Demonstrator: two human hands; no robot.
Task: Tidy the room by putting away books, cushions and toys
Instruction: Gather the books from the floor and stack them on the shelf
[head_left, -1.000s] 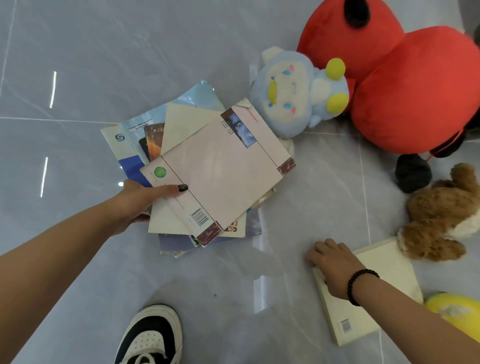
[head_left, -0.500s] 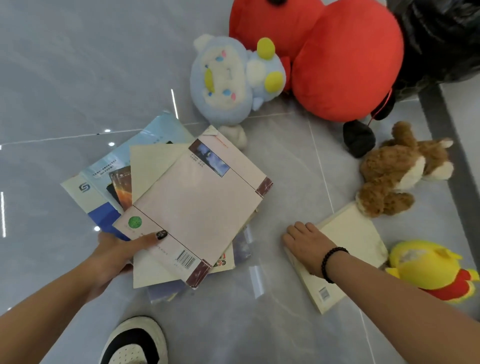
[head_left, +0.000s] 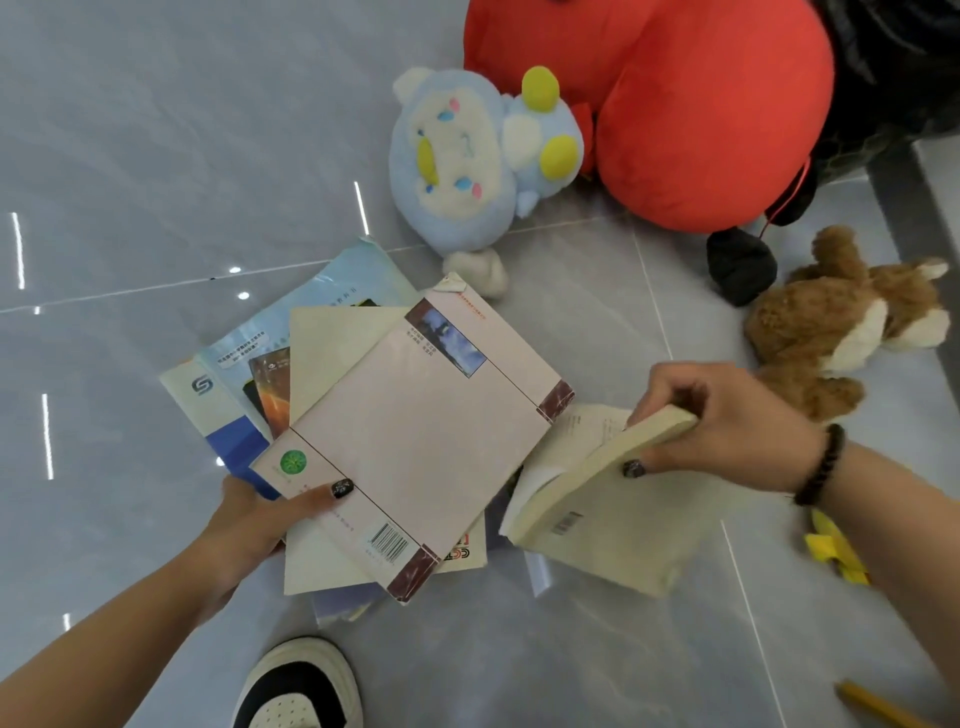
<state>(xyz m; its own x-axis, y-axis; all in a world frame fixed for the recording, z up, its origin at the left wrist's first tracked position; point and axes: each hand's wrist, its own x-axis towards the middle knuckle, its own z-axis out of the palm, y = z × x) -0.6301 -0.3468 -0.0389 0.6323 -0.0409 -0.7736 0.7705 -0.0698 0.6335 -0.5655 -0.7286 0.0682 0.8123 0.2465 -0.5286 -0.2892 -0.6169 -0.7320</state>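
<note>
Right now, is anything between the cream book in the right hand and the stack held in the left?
Nothing visible. The cream book, gripped by the right hand, hangs just right of the stack in the left hand.

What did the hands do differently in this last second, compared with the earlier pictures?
The right hand, earlier flat on the cream book lying on the floor, now grips its edge and has lifted it, tilted, toward the stack of books. The left hand holds the stack as before. The plush toys lie where they were.
</note>
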